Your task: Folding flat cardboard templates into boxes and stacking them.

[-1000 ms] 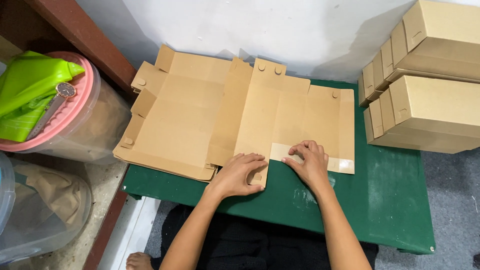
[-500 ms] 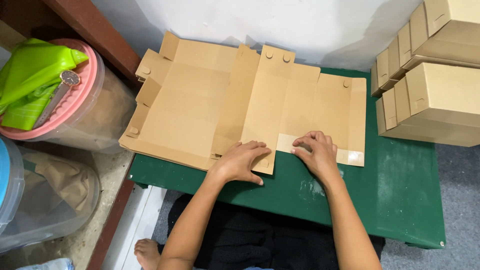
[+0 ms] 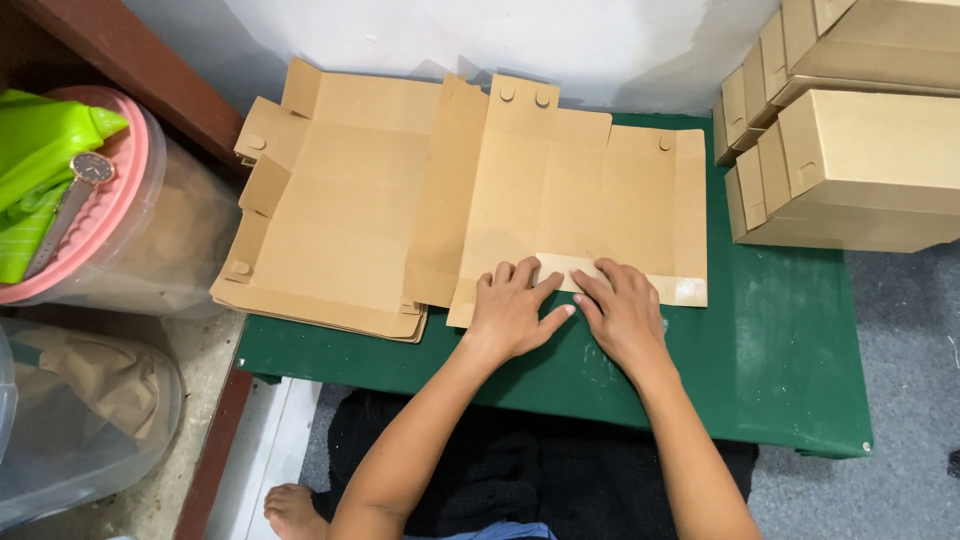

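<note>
A flat, unfolded brown cardboard box blank (image 3: pixel 590 190) lies on the green table (image 3: pixel 790 350). Its near edge carries a pale strip (image 3: pixel 680 290). My left hand (image 3: pixel 512 310) rests flat on the blank's near edge, fingers spread. My right hand (image 3: pixel 622 312) lies beside it, fingertips on the pale strip. The two hands almost touch at the fingertips. Neither hand grips anything.
A stack of more flat cardboard blanks (image 3: pixel 330 230) overhangs the table's left end. Folded brown boxes (image 3: pixel 860 150) are piled at the right. Left of the table stand a clear tub with a pink lid (image 3: pixel 110 220), a green object and a wristwatch (image 3: pixel 85 175) on it.
My hands have slid together along the blank's near edge: the left moved right, the right moved left. The camera view has shifted slightly.
</note>
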